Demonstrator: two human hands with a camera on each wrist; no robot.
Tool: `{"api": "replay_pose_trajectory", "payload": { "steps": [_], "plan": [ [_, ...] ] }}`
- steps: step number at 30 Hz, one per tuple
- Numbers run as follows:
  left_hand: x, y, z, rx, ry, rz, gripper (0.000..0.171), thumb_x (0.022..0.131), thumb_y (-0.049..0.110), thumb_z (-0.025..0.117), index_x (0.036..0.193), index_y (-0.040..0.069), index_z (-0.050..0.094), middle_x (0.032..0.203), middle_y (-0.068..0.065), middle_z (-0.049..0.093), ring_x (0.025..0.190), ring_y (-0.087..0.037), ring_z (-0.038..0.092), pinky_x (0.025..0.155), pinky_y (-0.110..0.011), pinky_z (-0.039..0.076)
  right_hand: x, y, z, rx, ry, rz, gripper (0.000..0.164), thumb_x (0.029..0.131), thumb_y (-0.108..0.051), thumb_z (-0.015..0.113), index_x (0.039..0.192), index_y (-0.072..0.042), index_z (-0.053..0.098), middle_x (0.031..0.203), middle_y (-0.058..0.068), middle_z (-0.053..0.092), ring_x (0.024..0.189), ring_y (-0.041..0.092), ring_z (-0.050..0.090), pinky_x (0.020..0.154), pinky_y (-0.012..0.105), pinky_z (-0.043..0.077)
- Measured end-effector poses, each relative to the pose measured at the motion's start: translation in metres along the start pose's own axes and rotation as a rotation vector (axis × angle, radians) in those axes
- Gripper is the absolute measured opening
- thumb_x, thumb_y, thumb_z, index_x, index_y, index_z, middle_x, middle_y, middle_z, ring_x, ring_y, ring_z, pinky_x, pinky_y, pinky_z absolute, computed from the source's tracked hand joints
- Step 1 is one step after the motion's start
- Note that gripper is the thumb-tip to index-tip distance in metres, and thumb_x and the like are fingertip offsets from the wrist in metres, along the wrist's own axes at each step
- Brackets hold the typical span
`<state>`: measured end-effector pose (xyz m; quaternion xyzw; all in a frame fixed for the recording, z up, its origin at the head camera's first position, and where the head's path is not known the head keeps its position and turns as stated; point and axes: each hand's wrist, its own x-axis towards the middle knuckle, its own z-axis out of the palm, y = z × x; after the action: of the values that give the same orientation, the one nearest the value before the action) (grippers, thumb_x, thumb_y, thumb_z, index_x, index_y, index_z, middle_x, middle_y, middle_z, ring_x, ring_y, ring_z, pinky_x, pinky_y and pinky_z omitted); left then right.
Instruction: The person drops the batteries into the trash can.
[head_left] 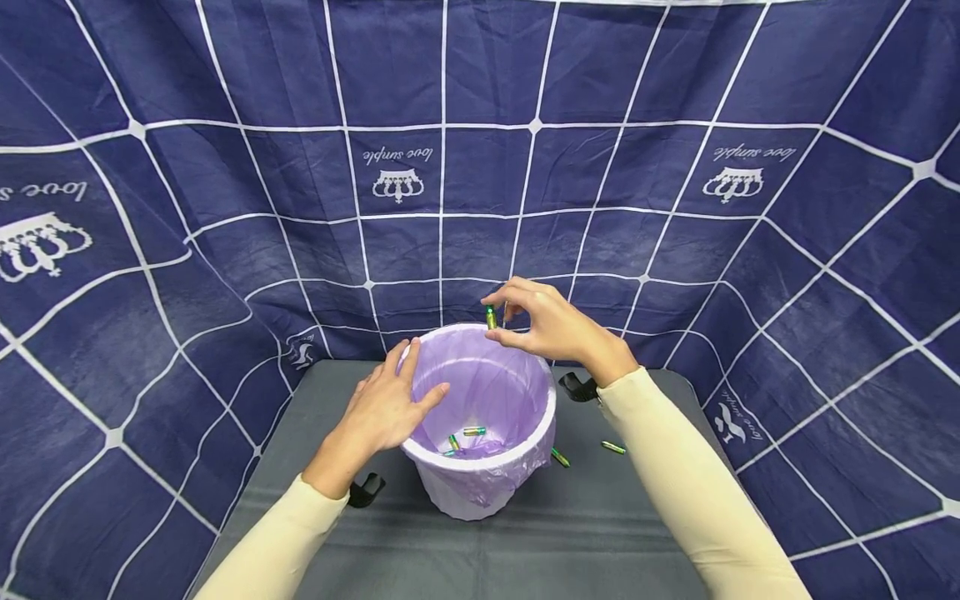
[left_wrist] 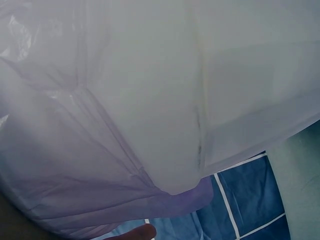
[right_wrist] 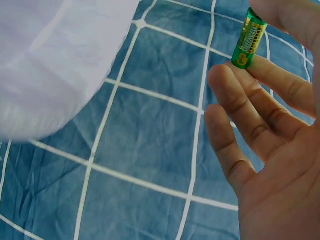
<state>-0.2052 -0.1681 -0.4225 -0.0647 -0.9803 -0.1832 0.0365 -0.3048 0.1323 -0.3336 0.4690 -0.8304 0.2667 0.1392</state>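
Observation:
My right hand (head_left: 551,323) pinches a green and gold battery (right_wrist: 249,40) between thumb and fingertip, above the far right rim of a white bin (head_left: 457,492). In the right wrist view the other fingers are spread away from the battery. The bin has a purple plastic liner (head_left: 480,337) folded over its rim. My left hand (head_left: 381,407) rests at the bin's left rim with fingers extended and thumb over the opening. Several batteries (head_left: 474,432) lie at the bottom of the bin on the liner. In the left wrist view the bin's wall fills most of the picture.
Two more batteries lie on the grey table (head_left: 570,533) right of the bin, one battery (head_left: 560,457) close beside it and another battery (head_left: 613,447) nearer my right sleeve. A blue curtain (head_left: 480,250) with white grid lines surrounds the table at the back and sides.

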Motion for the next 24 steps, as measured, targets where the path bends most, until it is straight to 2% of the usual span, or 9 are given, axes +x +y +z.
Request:
{"api": "replay_pose_trajectory", "payload": {
  "steps": [8,14,20,24],
  "plan": [
    [-0.001,0.001,0.002,-0.002,-0.007,-0.002,0.101,0.114,0.075,0.053,0.188,0.014,0.020,0.194,-0.018,0.025,0.165,-0.058,0.050,0.129,-0.083,0.040,0.020,-0.007,0.011,-0.003,-0.061,0.001,0.046,0.103,-0.028,0.090,0.141,-0.004,0.080,0.130,0.013,0.080,0.104,0.032,0.081,0.099,0.051,0.065],
    [-0.001,0.003,0.001,-0.005,0.004,0.003,0.099,0.115,0.072,0.056,0.188,0.014,0.022,0.194,-0.017,0.025,0.163,-0.058,0.051,0.128,-0.084,0.040,0.028,-0.007,0.015,0.001,-0.074,0.000,0.046,0.103,-0.027,0.090,0.142,-0.004,0.080,0.131,0.012,0.081,0.104,0.026,0.080,0.095,0.048,0.066],
    [-0.001,0.001,0.001,-0.003,-0.008,-0.001,0.101,0.114,0.075,0.052,0.188,0.014,0.020,0.194,-0.018,0.024,0.164,-0.058,0.050,0.129,-0.084,0.040,0.030,-0.008,0.020,-0.001,-0.092,0.010,0.048,0.103,-0.029,0.091,0.143,-0.004,0.080,0.132,0.010,0.081,0.103,0.023,0.079,0.099,0.047,0.066],
    [-0.001,0.000,0.000,-0.003,-0.011,-0.003,0.102,0.114,0.075,0.052,0.188,0.013,0.020,0.194,-0.018,0.024,0.164,-0.059,0.050,0.129,-0.084,0.040,0.024,-0.007,0.022,0.010,-0.152,0.045,0.053,0.101,-0.034,0.094,0.144,-0.006,0.080,0.132,0.010,0.081,0.108,0.024,0.079,0.100,0.049,0.066]
  ]
}}
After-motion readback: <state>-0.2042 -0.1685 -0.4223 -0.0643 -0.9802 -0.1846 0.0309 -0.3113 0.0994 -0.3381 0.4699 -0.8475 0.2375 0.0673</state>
